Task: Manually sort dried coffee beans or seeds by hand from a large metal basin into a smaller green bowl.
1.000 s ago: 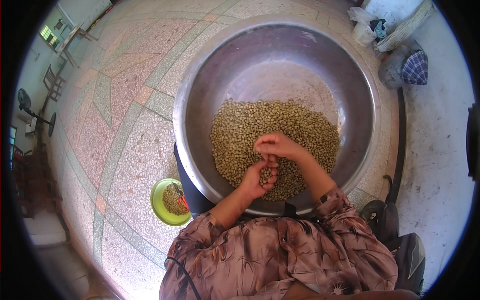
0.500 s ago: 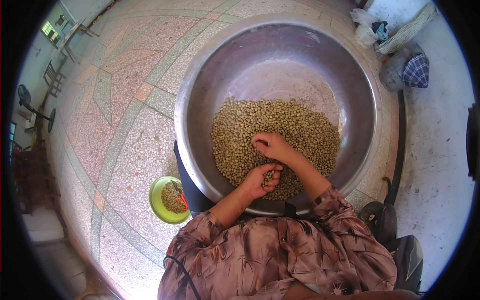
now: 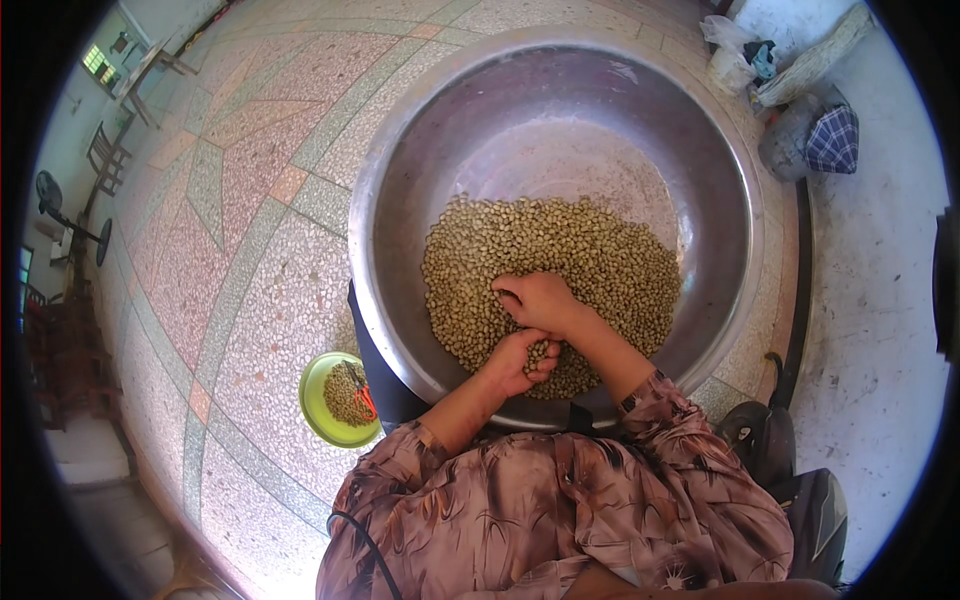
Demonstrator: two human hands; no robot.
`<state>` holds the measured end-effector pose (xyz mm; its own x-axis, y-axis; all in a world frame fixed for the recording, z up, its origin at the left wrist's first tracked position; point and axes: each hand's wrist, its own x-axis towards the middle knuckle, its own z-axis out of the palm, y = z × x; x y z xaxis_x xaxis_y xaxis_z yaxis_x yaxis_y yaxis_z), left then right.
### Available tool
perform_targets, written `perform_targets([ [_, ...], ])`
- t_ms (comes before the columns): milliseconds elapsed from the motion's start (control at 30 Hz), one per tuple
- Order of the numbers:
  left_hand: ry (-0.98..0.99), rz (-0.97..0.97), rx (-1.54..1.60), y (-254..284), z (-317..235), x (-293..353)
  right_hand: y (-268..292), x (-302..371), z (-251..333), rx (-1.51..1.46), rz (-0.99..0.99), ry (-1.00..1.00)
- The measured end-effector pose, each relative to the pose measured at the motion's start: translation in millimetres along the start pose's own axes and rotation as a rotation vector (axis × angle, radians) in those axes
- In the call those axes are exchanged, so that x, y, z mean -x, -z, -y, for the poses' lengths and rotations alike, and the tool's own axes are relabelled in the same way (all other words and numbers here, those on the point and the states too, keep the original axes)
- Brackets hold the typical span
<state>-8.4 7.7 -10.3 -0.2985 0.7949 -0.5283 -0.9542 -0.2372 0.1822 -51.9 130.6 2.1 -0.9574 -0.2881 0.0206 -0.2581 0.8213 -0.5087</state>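
A wide round metal basin (image 3: 727, 290) holds a broad heap of small tan-green beans (image 3: 590, 232), which look like coffee beans, in its near half. My left hand (image 3: 514, 364) is cupped low over the near side of the heap, its fingers curled around several beans. Just beyond it, my right hand (image 3: 543, 302) hangs over the heap with thumb and fingers bent together. Whatever is between those fingertips is too small to make out. The heel of the right hand is close to the left thumb; whether they touch I cannot tell.
On the speckled floor to the left stands a yellow-green bowl (image 3: 318, 414) with more beans and a red-handled tool (image 3: 366, 399). Plastic bags (image 3: 732, 62) and a checked cloth bundle (image 3: 832, 140) lie by the right wall. Far left are a chair (image 3: 106, 158) and a fan (image 3: 102, 240).
My right hand has shifted a little left and toward me, nearer the left hand. The left hand stays in place, still curled around beans.
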Motion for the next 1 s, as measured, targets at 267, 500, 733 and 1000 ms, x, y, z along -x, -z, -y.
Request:
perform_targets([
  [267, 0.014, -0.030, -0.009, 0, -1, -2, 0, 3, -2, -0.327, -0.075, -0.059],
  [500, -0.070, -0.008, 0.058, 0, -4, 1, 49, 6, -15, -1.093, 0.593, -0.126],
  [733, -0.043, -0.058, 0.084, 1, -2, -2, 36, 2, -27, -1.003, 0.238, -0.226],
  [1000, -0.026, -0.062, 0.027, 3, -1, -2, 26, -3, -18, -0.707, -0.100, -0.336],
])
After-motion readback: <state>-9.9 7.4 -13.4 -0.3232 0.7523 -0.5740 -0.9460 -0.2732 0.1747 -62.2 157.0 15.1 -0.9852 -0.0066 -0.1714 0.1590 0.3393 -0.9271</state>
